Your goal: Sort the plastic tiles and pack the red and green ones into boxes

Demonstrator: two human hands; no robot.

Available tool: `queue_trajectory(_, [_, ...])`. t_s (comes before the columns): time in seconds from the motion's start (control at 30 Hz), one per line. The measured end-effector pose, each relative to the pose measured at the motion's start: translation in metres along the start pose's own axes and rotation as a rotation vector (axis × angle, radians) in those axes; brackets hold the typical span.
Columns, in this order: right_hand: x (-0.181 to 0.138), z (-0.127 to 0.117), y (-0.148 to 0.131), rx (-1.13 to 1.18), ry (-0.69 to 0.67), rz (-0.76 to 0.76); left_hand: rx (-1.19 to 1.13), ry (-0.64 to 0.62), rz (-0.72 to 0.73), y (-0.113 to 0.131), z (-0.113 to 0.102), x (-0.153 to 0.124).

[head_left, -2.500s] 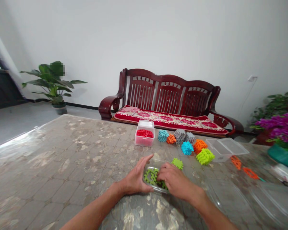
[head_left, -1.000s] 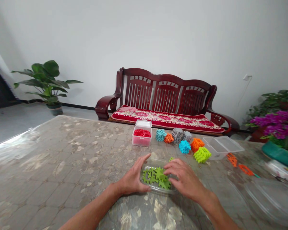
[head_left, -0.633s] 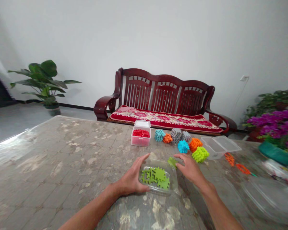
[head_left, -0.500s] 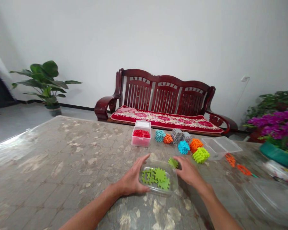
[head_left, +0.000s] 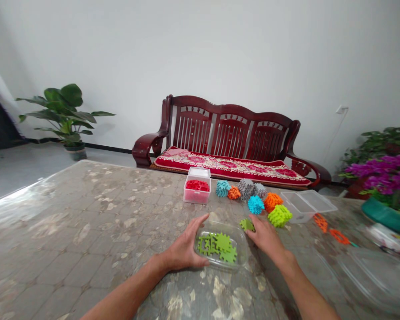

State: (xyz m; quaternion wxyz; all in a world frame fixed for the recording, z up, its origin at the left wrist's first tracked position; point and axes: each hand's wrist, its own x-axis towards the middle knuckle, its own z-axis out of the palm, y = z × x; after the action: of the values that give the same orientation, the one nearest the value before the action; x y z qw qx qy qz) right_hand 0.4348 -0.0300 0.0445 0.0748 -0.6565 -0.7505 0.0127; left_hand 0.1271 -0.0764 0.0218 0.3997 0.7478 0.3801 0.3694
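A clear plastic tub (head_left: 242, 254) stands on the patterned tabletop in front of me, with several green notched puzzle tiles (head_left: 223, 242) lying flat inside. My left hand (head_left: 188, 246) is curved round the tub's left side, thumb at the near edge and fingers at the far one. Just beyond the tub's right far corner, my right hand (head_left: 262, 233) pinches a green puzzle tile (head_left: 247, 224) at its right edge. That tile appears tilted and low over the table; whether it touches the surface I cannot tell.
Behind the tub stand a box of red pieces (head_left: 197, 190) and several spiky assembled balls (head_left: 256, 204). An open clear box (head_left: 300, 206), orange pieces (head_left: 339, 236) and a clear lid (head_left: 376, 278) lie to the right. Purple flowers (head_left: 383, 178) edge the table's right.
My right hand has moved slightly right, carrying the green puzzle tile away from the tub's rim. The tile has tipped flatter. My left hand stays on the tub.
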Motion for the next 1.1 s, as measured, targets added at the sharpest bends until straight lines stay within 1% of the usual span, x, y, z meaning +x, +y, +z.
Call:
queue_trajectory(0.07, [-0.001, -0.01, -0.002, 0.092, 0.042, 0.035, -0.006, 0.0, -0.003, 0.0, 0.0, 0.0])
queue_trajectory(0.13, [-0.005, -0.025, -0.01, 0.237, 0.082, 0.039, -0.008, -0.001, -0.003, 0.0, 0.0, 0.0])
queue_trajectory(0.2, [-0.013, -0.04, -0.024, 0.375, 0.081, -0.021, -0.007, -0.002, 0.003, -0.001, 0.0, 0.0])
queue_trajectory(0.27, [-0.023, -0.053, -0.043, 0.451, 0.028, -0.137, -0.002, 0.002, 0.012, -0.001, 0.001, 0.0])
queue_trajectory(0.37, [-0.036, -0.061, -0.071, 0.436, -0.042, -0.312, 0.016, 0.014, 0.02, -0.003, 0.002, 0.0])
queue_trajectory(0.47, [-0.04, -0.059, -0.092, 0.363, -0.08, -0.443, 0.031, 0.021, 0.034, -0.004, 0.003, 0.0])
queue_trajectory(0.6, [-0.034, -0.046, -0.106, 0.285, -0.127, -0.515, 0.043, 0.032, 0.053, -0.005, 0.003, 0.0])
queue_trajectory(0.7, [-0.029, -0.036, -0.108, 0.303, -0.118, -0.533, 0.033, 0.028, 0.054, -0.004, 0.003, 0.0])
queue_trajectory(0.8, [-0.029, -0.031, -0.102, 0.367, -0.063, -0.518, 0.012, 0.019, 0.046, -0.003, 0.003, 0.0])
queue_trajectory(1.0, [-0.035, -0.036, -0.082, 0.464, 0.1, -0.324, 0.007, 0.011, 0.013, -0.001, 0.003, 0.0])
queue_trajectory(1.1, [-0.035, -0.037, -0.066, 0.515, 0.197, -0.243, -0.007, 0.007, 0.007, 0.0, 0.002, 0.0])
